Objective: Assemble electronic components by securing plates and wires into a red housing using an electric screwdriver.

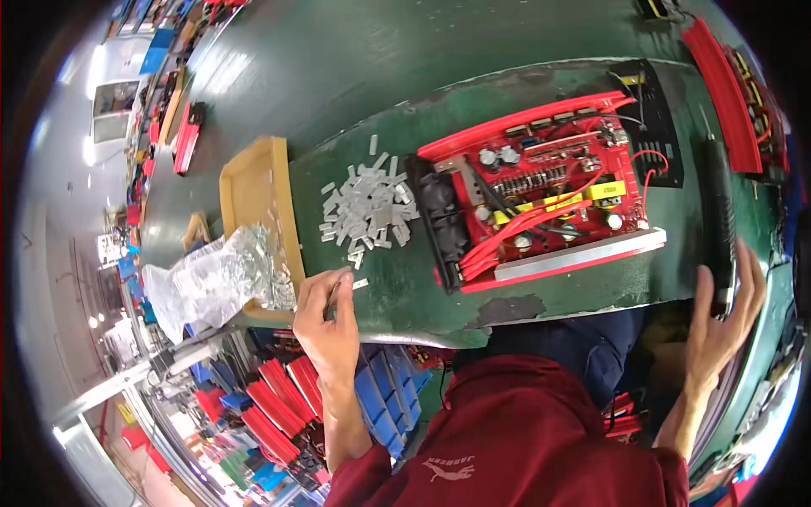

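Observation:
My left hand (328, 325) is at the near edge of the green bench, its thumb and fingers drawn together; anything between them is too small to make out. One small silver metal piece (361, 284) lies beside the fingertips, near a loose pile of such pieces (369, 203). At the right, my right hand (722, 325) has its thumb and fingers apart on either side of the lower end of a black electric screwdriver (718, 211). Between the hands sits a red-framed circuit board unit (549, 186) with black fans (439, 211), red wires and a silver bar.
A cardboard tray (291, 207) with a clear plastic bag (220, 279) stands left of the pile. A black perforated plate (655, 127) lies behind the unit. Another red unit (731, 101) stands at the far right. Blue bins (389, 397) and red parts (283, 397) are below the bench.

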`<state>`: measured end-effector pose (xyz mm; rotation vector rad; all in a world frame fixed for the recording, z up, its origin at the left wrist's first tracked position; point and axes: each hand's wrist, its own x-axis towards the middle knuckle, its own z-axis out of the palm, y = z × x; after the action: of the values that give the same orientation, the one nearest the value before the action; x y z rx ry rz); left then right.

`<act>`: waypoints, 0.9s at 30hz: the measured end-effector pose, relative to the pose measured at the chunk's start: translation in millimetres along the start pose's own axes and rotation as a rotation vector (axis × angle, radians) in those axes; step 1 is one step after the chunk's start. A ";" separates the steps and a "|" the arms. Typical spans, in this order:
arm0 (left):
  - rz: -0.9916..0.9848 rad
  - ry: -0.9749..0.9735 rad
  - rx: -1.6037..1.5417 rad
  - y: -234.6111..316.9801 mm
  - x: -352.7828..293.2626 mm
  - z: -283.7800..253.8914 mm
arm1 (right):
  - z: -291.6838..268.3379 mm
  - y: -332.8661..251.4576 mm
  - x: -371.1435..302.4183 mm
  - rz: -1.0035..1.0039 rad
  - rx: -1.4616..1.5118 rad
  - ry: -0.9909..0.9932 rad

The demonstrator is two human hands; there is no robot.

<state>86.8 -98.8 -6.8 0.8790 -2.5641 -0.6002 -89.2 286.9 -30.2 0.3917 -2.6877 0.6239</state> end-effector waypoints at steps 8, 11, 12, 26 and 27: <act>-0.023 -0.086 -0.039 -29.8 -9.8 12.1 | 40.8 -30.8 50.5 -0.413 0.175 -0.138; 0.061 -0.055 -0.030 -28.4 -4.3 15.1 | 36.4 -30.7 56.8 -0.419 0.159 -0.171; 0.099 -0.062 -0.031 -25.3 -0.7 16.0 | 35.1 -30.3 57.4 -0.427 0.151 -0.173; -0.056 0.057 0.018 0.3 24.7 47.1 | 38.6 -59.6 -9.8 -0.363 0.784 0.020; 0.025 -0.013 -0.012 14.4 20.1 35.6 | 45.0 -67.1 -20.1 -0.336 0.914 -0.079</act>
<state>48.4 -91.7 -25.7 0.8402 -2.5767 -0.6156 -60.6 211.5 -51.1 1.0711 -2.1531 1.7129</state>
